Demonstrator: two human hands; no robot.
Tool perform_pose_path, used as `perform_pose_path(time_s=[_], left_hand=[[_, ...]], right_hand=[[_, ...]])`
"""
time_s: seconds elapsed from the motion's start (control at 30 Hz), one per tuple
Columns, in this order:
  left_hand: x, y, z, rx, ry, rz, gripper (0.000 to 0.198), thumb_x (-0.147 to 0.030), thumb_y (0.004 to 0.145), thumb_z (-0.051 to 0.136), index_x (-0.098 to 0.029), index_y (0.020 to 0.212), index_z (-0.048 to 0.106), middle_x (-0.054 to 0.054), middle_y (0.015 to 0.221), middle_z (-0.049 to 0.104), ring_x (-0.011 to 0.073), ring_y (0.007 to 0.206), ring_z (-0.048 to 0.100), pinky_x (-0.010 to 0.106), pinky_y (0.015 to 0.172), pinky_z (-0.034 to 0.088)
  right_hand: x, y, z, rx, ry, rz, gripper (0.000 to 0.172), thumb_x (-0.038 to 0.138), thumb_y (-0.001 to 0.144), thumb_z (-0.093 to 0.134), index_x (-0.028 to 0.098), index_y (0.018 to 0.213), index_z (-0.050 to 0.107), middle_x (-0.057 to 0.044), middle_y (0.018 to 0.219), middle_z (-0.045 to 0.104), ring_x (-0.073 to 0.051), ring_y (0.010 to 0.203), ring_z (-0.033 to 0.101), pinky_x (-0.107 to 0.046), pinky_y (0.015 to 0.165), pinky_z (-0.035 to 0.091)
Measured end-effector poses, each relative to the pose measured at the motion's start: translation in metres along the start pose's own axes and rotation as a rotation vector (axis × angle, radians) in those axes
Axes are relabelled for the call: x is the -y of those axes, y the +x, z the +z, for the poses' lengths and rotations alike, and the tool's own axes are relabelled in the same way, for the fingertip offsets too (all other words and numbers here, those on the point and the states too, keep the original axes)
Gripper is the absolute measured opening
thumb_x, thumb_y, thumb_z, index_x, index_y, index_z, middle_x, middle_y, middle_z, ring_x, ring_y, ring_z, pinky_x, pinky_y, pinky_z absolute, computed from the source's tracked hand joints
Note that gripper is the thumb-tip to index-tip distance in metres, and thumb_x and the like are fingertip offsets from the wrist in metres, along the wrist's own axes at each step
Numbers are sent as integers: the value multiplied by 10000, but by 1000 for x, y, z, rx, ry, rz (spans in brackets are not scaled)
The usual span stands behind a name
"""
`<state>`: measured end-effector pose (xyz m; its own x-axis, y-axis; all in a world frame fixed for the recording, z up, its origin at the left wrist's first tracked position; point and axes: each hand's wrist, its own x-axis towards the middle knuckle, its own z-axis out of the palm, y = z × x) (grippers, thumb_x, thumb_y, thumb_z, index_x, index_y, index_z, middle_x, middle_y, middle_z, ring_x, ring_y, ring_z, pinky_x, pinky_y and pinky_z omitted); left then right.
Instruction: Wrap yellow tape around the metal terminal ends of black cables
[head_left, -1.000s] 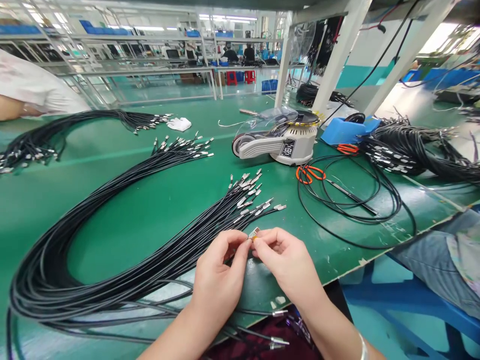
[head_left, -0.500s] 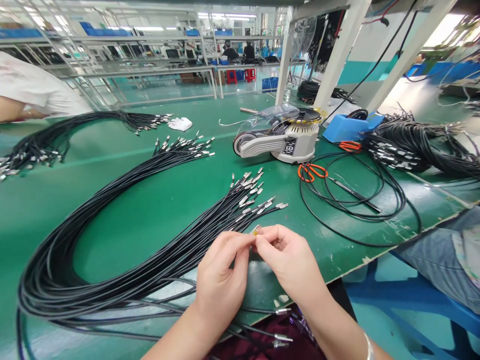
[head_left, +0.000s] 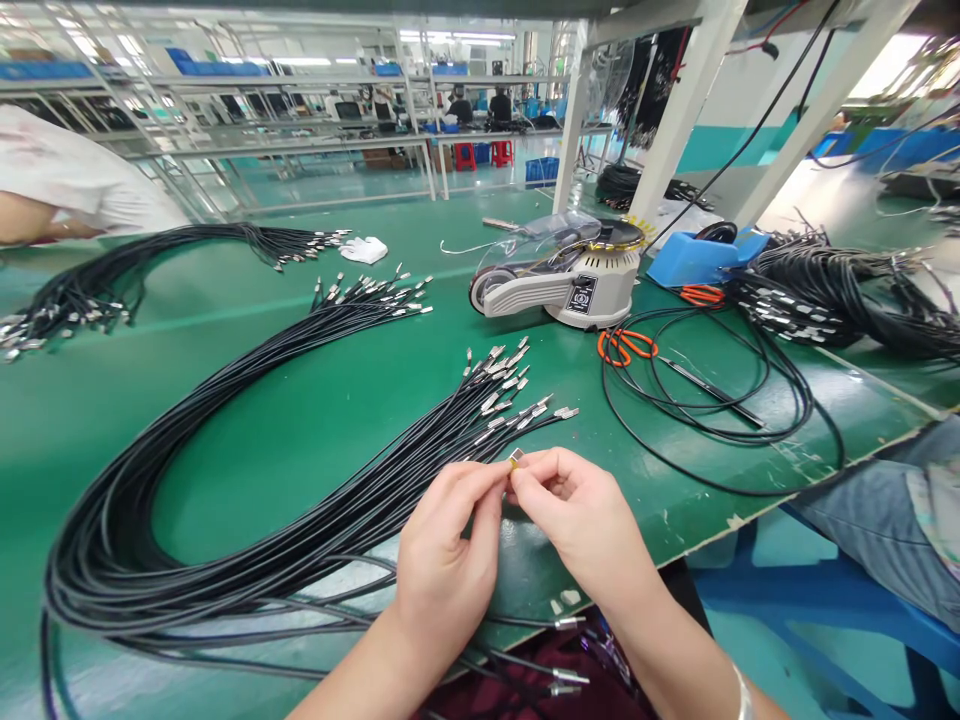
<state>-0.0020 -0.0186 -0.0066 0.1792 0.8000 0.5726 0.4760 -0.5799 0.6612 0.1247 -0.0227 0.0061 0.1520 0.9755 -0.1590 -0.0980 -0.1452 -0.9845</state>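
Metal connector (head_left: 516,458) is pinched by left hand (head_left: 450,540) and right hand (head_left: 583,515); a blue bin (head_left: 686,262) holds a black coil (head_left: 718,232).

Factory workshop, with long metal racks (head_left: 330,145), cable bundles (head_left: 300,530), tape dispenser (head_left: 600,292).

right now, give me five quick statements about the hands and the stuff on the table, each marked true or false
1. The left hand and the right hand meet at a small metal plug. True.
2. The bundled cables on the table are white. False: they are black.
3. A machine stands on the table, farther off than both hands. True.
4. The right hand rests on the machine. False: it is at the metal plug, apart from the machine.
5. In the picture, a blue box stands to the right of the machine. True.
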Motion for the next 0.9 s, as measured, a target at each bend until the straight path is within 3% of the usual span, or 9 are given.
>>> perform_pose_path(time_s=[0.23,0.43,0.6,0.9], left_hand=[[-1,2,1,13,28,-97,166,-120,849,555,-200,980,619,14,886,672,118,766,638,223,676,523],[3,5,-3,102,132,-202,40,-180,827,587,-199,844,618,-8,760,637,117,652,597,232,580,492],[2,6,-6,95,110,-164,87,-196,857,558,-197,825,638,1,772,655,124,694,619,244,652,506],[1,5,-7,104,28,-292,116,-233,861,550,-214,799,646,-9,710,652,136,658,643,239,592,504]], right_hand=[[-3,1,-2,20,-1,3,190,342,732,654,164,675,620,-61,774,697,-191,732,638,-326,725,511],[-8,1,-3,13,0,-9,192,345,740,656,160,696,624,-51,783,689,-174,731,632,-297,707,501],[-8,0,-2,5,-2,-9,209,370,729,659,164,705,638,-42,721,689,-176,680,626,-287,649,501],[-8,-2,-2,11,-29,-110,170,338,769,644,171,744,659,-47,765,705,-186,737,653,-308,720,521]])
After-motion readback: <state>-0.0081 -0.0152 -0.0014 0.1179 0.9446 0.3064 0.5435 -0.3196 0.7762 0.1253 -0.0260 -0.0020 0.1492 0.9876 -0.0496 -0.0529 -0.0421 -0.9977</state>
